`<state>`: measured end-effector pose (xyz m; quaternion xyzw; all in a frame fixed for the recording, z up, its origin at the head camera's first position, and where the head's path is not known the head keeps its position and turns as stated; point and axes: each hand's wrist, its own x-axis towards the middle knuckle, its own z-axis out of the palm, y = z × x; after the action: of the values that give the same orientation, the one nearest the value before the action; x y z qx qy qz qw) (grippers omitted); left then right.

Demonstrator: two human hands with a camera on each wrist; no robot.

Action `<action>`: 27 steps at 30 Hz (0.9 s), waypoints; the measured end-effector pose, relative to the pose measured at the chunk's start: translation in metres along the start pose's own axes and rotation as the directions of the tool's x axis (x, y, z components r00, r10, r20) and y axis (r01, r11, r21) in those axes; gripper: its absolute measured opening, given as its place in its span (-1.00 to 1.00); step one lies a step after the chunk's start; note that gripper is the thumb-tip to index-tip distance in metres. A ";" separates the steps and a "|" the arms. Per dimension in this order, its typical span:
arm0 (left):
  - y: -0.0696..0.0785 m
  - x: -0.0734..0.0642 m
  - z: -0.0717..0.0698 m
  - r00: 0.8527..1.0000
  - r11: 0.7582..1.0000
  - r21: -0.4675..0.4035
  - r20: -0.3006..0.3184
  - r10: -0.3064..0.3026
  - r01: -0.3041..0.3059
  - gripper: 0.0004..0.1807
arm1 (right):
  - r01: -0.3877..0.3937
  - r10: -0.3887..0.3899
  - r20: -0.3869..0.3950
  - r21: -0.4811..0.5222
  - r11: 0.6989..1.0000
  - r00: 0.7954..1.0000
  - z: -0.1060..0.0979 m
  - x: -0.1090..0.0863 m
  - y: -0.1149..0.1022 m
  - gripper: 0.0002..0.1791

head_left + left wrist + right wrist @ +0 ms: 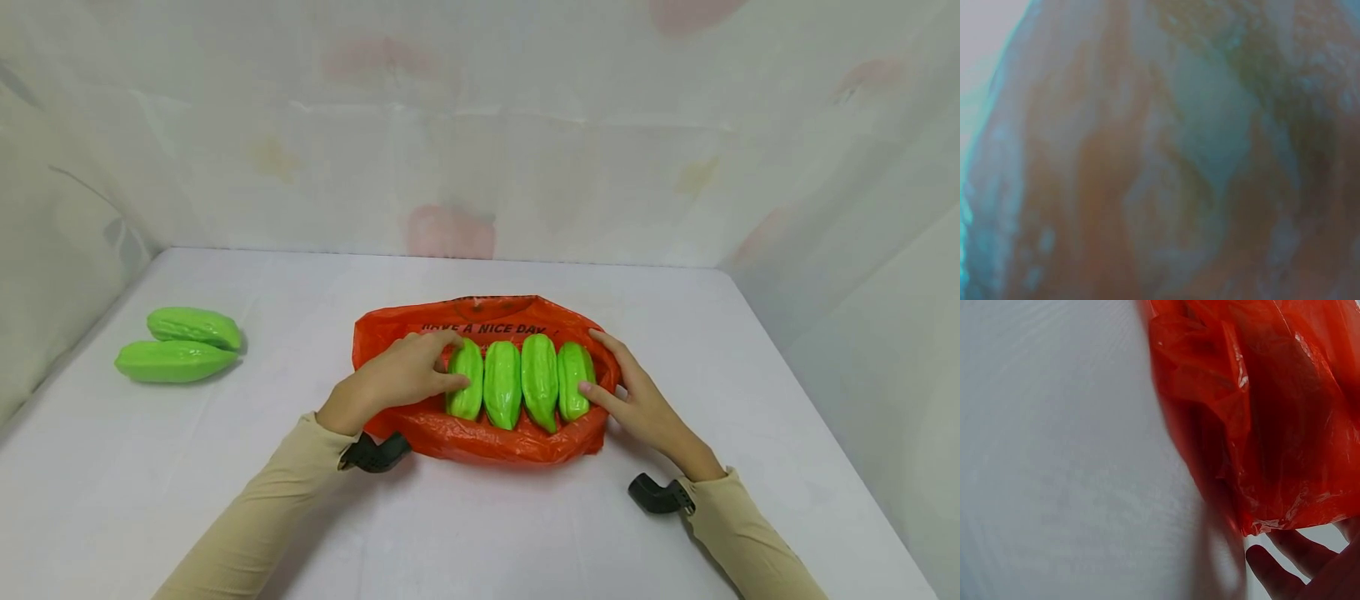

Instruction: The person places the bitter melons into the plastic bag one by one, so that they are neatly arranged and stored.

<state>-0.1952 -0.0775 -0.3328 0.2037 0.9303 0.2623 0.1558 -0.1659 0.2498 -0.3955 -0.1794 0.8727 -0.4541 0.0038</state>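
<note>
A red plastic bag (480,442) with black lettering lies open on the table. Several bright green bitter melons stand side by side in it, among them the leftmost bitter melon (467,392) and the rightmost bitter melon (574,367). From the left, my left hand (408,367) holds the leftmost one, fingertips at its upper end and thumb on its side. My right hand (637,400) grips the bag's right side, thumb over the rim on the rightmost melon, fingers along the outside. The right wrist view shows these fingers (1300,556) beside the bag wall. Blur fills the left wrist view.
Two more bitter melons, an upper one (193,327) and a lower one (175,361), lie together at the table's left. White cloth covers the table (465,533). A pale printed curtain (480,167) hangs behind it and at both sides.
</note>
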 end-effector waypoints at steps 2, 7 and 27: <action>-0.001 0.000 -0.001 1.000 1.000 0.001 -0.003 0.000 0.000 -0.36 | -0.001 0.001 0.000 0.002 1.000 1.000 0.000 0.000 0.000 -0.20; -0.001 -0.001 -0.003 1.000 1.000 -0.002 -0.010 0.000 0.000 -0.37 | 0.005 -0.005 -0.001 0.003 1.000 1.000 0.000 0.001 0.000 -0.20; 0.002 -0.010 -0.014 0.994 1.000 -0.009 -0.106 0.028 -0.029 -0.41 | -0.001 0.001 -0.005 -0.007 1.000 1.000 0.000 0.000 0.001 -0.20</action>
<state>-0.1912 -0.0865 -0.3189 0.2019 0.9329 0.2797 0.1037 -0.1660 0.2508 -0.3965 -0.1779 0.8744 -0.4513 0.0012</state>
